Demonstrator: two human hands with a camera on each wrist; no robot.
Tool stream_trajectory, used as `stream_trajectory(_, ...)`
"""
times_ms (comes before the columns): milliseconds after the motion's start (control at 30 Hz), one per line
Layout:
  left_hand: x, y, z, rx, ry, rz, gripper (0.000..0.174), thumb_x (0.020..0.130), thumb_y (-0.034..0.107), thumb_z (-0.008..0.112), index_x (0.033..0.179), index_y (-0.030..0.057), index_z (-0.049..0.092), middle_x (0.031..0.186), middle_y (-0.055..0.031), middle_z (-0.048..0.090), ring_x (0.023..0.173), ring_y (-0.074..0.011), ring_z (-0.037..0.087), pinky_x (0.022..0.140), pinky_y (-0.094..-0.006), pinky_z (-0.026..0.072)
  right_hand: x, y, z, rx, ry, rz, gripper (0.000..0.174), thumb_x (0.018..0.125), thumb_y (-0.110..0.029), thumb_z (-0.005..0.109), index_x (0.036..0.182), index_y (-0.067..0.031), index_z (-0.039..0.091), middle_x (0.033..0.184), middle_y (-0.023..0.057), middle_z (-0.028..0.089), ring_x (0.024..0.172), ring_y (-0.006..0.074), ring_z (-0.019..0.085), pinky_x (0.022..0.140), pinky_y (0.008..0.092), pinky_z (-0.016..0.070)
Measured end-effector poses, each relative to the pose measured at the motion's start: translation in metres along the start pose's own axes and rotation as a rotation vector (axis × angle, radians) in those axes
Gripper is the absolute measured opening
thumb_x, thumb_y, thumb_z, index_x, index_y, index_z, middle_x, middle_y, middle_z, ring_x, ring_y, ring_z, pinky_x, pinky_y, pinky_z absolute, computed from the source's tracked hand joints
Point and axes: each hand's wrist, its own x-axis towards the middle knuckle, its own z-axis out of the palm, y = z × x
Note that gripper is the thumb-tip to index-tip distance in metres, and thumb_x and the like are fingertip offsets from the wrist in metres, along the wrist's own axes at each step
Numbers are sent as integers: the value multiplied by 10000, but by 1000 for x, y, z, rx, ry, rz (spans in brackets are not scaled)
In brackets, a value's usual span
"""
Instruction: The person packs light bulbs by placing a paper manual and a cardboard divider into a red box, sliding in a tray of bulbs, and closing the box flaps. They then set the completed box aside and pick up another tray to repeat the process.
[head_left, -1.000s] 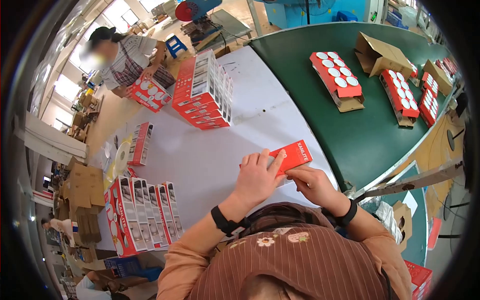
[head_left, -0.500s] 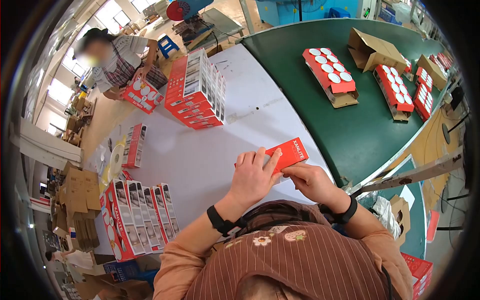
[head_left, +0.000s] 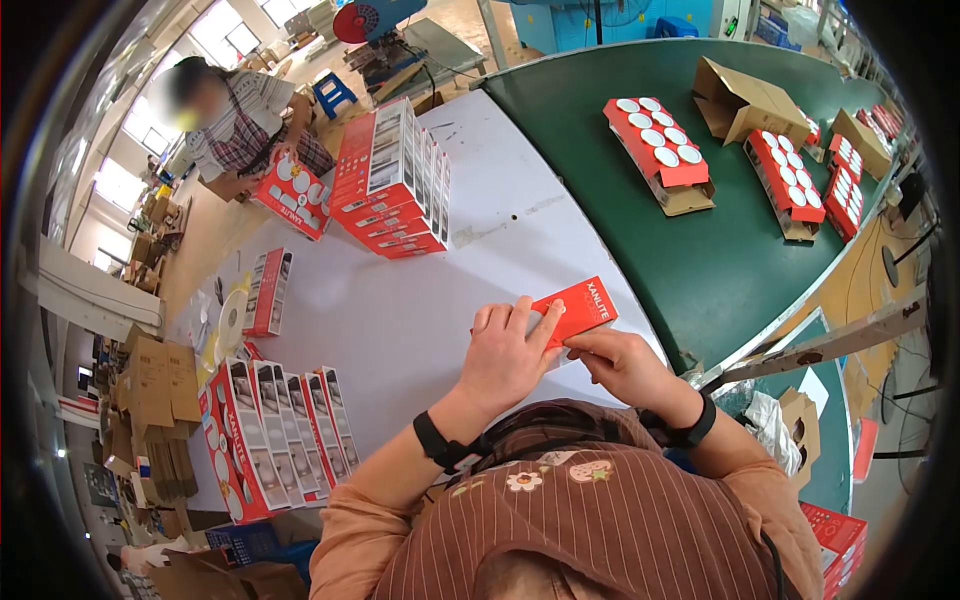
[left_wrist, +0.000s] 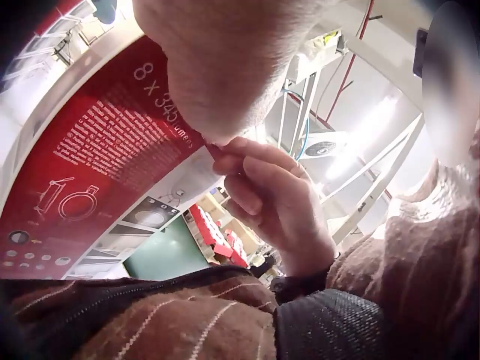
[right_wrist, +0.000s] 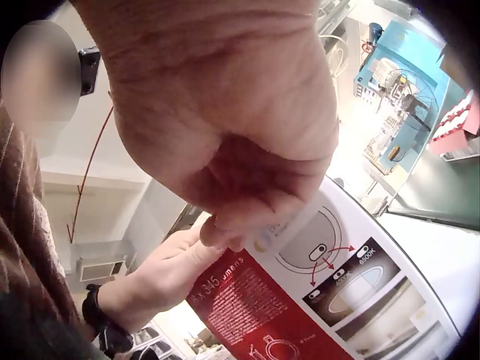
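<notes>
While the left hand spreads over a red box, the right hand pinches its edge

As the red box lies between the person and the far part of the white desk, its XANLITE lettering faces up. The left hand's grip is wide, straight fingers resting across the top; the right hand's grip is narrow, thumb and fingers closed on the near edge, just beside the left hand. Whether the red box touches the desk cannot be told.

On the desk's left side are a row of boxes, a roll of tape and a single box, with a tall stack farther off. Beside that stack, another person holds a carton. On the green surface to the right lie red packs with white discs, near an open brown carton.
</notes>
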Motion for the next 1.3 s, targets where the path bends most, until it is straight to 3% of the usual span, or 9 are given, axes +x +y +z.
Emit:
stream_trajectory(133, 0, -1, 2, 0, 4, -5, 553, 801, 264, 683, 1302, 74, 549, 1114, -125, 518, 952, -267, 505, 886, -425, 363, 0, -1, 1, -6, 14, -6, 217, 824, -9, 629, 1037, -35, 660, 876, 132, 677, 789, 307, 663, 689, 366, 533)
stream_trajectory(433, -1, 0, -9, -36, -51, -116, 579, 806, 324, 694, 1300, 62, 543, 1128, -119, 541, 985, -279, 526, 981, -497, 321, 0, 1, -6, -47, 72, -4, 185, 824, -7, 626, 1000, -38, 674, 869, 127, 685, 763, 286, 672, 681, 352, 539)
stream_trajectory(633, -1, -4, 0, -49, -13, -85, 556, 805, 299, 689, 1282, 48, 555, 1110, -111, 553, 981, -270, 532, 983, -506, 311, 2, -3, -14, -1, 72, 91, 178, 822, 0, 624, 987, -36, 678, 861, 131, 686, 764, 269, 677, 685, 343, 539)
stream_trajectory(833, -1, -11, 2, -68, 31, -54, 529, 787, 307, 689, 1237, 52, 582, 1091, -127, 580, 989, -274, 567, 978, -527, 319, 2, 1, -18, 11, 57, 67, 195, 814, 34, 607, 993, -11, 671, 878, 156, 682, 764, 257, 680, 699, 333, 537)
stream_trajectory(900, -2, -10, -12, -71, 27, -61, 514, 792, 335, 665, 1215, 52, 591, 1112, -138, 588, 1028, -280, 572, 995, -539, 313, -2, 1, -24, 17, 47, 110, 253, 805, 97, 561, 1016, 5, 666, 849, 133, 679, 732, 200, 664, 654, 299, 531)
stream_trajectory(933, -6, -14, -14, -103, 63, -86, 521, 801, 340, 650, 1230, 54, 582, 1099, -129, 592, 1019, -278, 574, 999, -544, 302, -3, 7, -22, -19, 83, 37, 243, 809, 113, 554, 1002, 13, 662, 815, 118, 673, 679, 173, 643, 605, 284, 521)
stream_trajectory(1033, -14, -22, -8, -96, -26, -193, 668, 769, 337, 666, 1335, 29, 493, 1036, -120, 590, 987, -280, 576, 1005, -547, 292, 0, 22, -22, 84, 104, 124, 144, 871, 62, 551, 958, 29, 662, 770, 95, 667, 597, 120, 595, 521, 247, 479)
stream_trajectory(1133, -12, -13, -5, -100, -52, -271, 678, 764, 320, 659, 1340, 8, 482, 1040, -129, 592, 980, -297, 576, 976, -549, 320, 6, 28, -21, 115, 83, 201, 145, 876, 59, 554, 965, 32, 665, 767, 90, 665, 606, 109, 595, 526, 236, 477)
stream_trajectory(1300, -18, -17, 11, -248, 28, -270, 570, 736, 259, 689, 1223, 5, 538, 1061, -137, 599, 993, -313, 573, 1007, -509, 334, 15, 19, -24, 71, 56, 168, 185, 876, 63, 561, 997, 9, 690, 828, 77, 677, 642, 98, 588, 569, 227, 478)
